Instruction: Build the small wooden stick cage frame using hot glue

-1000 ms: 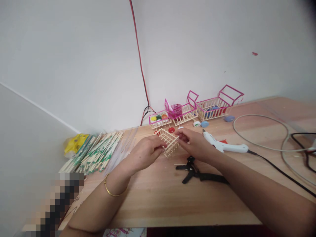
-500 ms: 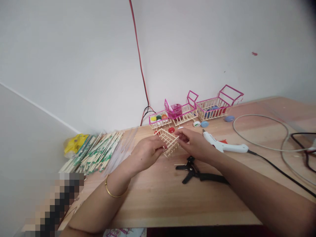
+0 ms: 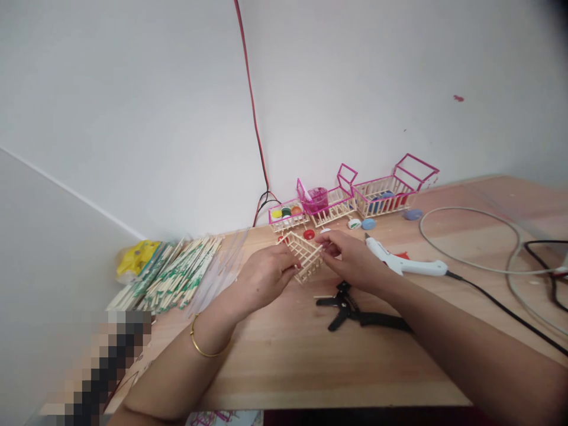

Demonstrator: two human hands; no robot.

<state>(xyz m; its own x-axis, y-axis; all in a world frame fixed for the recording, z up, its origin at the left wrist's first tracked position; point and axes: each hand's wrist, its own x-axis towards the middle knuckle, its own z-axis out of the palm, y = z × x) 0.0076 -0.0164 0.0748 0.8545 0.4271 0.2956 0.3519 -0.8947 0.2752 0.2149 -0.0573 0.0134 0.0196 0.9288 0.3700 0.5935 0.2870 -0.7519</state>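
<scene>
Unpainted stick basket held between two hands

Across the lower frame runs the table (image 3: 310,367), with black pliers (image 3: 344,305) lying just below the right hand. At centre, the left hand (image 3: 266,272) pinches the near left side of the basket (image 3: 306,255) between thumb and fingers; the right hand (image 3: 346,251) has its fingertips drawn together at the right corner, apparently gripping it too, though the exact contact is too small to tell.

The basket's slatted sides are joined into a box, so its body looks largely built. No pink rim or raised handle shows on it; judged against the pink-trimmed carts (image 3: 384,198) beyond, those parts seem lacking. Its underside is hidden.

Right of centre lies the glue gun (image 3: 406,261); at mid-left, bundled sticks (image 3: 181,269). Farther back, a red cap (image 3: 309,235) and a blue cap (image 3: 368,224) sit before the carts, which stand near the wall (image 3: 355,89).
</scene>
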